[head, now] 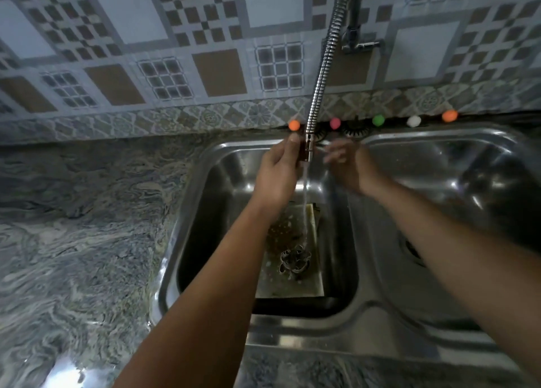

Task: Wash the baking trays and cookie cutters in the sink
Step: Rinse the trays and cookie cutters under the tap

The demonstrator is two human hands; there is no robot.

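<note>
In the left basin of the steel sink we see a baking tray lying flat on the bottom, its pale soiled face up, with a dark tray edge showing beneath its near side, and a metal cookie cutter resting on it. Our left hand curls round the nozzle end of the ribbed chrome spray hose, aiming a thin stream of water down just beside the cutter; our right hand hovers just right of the nozzle, blurred, fingers seemingly loose and holding nothing. We judge the tray stiff, light and thin, slick once wet, best lifted by its raised rim on a short side, not the greasy flat. The cutter looks like a thin bent strip with lobed curves: light, springy, possibly sharp-edged, so we would pinch it by its outer wall. The speckled stone bench spreads left, and small coloured balls line the tiled wall's foot at the far side.
</note>
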